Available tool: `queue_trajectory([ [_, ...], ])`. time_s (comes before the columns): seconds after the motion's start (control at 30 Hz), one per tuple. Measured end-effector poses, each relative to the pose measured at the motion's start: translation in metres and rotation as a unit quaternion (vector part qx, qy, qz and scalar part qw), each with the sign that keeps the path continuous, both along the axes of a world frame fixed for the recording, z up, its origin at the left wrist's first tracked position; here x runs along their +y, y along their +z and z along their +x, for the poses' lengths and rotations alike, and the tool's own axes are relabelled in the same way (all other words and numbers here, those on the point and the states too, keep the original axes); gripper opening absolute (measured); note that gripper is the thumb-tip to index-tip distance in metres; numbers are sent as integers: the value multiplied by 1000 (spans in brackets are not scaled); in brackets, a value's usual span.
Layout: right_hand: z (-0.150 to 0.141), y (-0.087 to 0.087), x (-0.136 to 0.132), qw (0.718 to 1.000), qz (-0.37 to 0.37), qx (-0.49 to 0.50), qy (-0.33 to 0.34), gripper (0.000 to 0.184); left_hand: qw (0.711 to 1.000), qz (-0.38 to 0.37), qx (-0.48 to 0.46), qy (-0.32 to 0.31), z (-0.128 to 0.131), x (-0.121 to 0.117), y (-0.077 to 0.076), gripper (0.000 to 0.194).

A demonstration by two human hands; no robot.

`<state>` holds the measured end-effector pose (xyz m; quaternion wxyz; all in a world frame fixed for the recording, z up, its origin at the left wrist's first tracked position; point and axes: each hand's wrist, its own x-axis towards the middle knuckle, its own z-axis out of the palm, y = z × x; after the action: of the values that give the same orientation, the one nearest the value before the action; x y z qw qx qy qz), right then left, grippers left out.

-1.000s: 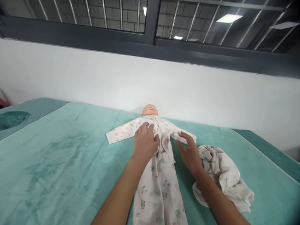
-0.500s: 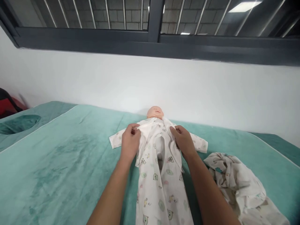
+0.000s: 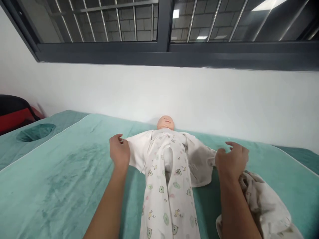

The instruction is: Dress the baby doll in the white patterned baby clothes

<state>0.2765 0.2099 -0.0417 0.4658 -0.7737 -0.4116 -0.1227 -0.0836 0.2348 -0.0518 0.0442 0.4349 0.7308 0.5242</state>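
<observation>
A baby doll (image 3: pixel 165 122) lies on its back, its head towards the wall. White printed baby clothes (image 3: pixel 170 199) cover its body and legs, with an oval opening at the middle. The top's two front panels are spread outward, plain inner sides up. My left hand (image 3: pixel 120 151) is at the outer end of the left panel (image 3: pixel 138 147), finger and thumb apart. Beside the sleeve end on the right, my right hand (image 3: pixel 231 159) has its fingers apart. The right panel (image 3: pixel 200 166) lies loose below that sleeve. The left sleeve end is hidden.
A crumpled printed cloth (image 3: pixel 269 205) lies at the lower right, partly behind my right forearm. The green padded bed (image 3: pixel 74 179) has a round hole (image 3: pixel 36 132) at the far left. A red and black object (image 3: pixel 17 113) stands beyond it. Behind are a white wall and barred window.
Both hands have moved outward from the doll's chest to the sleeve ends. The two front panels went from closed-in over the body to spread wide. The view has shifted slightly.
</observation>
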Motion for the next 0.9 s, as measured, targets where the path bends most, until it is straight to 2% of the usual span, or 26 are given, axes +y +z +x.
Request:
queue_trajectory([
  [0.07,-24,3,1,994,83,-36,56,35,989,24,141,-40,16,-1,-2,28],
  [0.13,-56,5,2,981,99,9,168,33,965,47,232,-110,34,3,-4,29],
  [0.17,-73,6,2,968,84,56,230,34,954,47,258,-147,42,7,-6,29],
  [0.23,-103,8,-2,925,10,123,359,33,937,20,284,-202,53,16,-8,30],
  [0.27,-115,8,-4,906,-20,121,405,33,930,-7,293,-223,55,22,-8,31],
  [0.33,-133,10,-9,884,-58,57,460,33,916,-80,309,-242,55,32,-8,33],
  [0.43,-140,11,-11,872,-82,-79,476,35,903,-166,326,-226,45,43,-5,32],
  [0.5,-136,9,-10,866,-106,-121,473,38,905,-193,319,-206,37,47,-2,29],
  [0.6,-125,6,-10,863,-135,-118,472,43,912,-221,293,-182,23,51,0,27],
  [0.7,-124,9,-9,869,-132,-91,469,43,918,-236,268,-172,15,53,-1,30],
  [0.77,-136,17,-3,877,-118,-77,459,38,920,-238,256,-177,14,54,-2,32],
  [0.83,-156,29,13,874,-124,-92,460,32,922,-239,246,-182,13,55,-4,33],
  [0.9,-180,43,37,843,-178,-165,480,33,924,-239,234,-183,13,56,-5,34],
])
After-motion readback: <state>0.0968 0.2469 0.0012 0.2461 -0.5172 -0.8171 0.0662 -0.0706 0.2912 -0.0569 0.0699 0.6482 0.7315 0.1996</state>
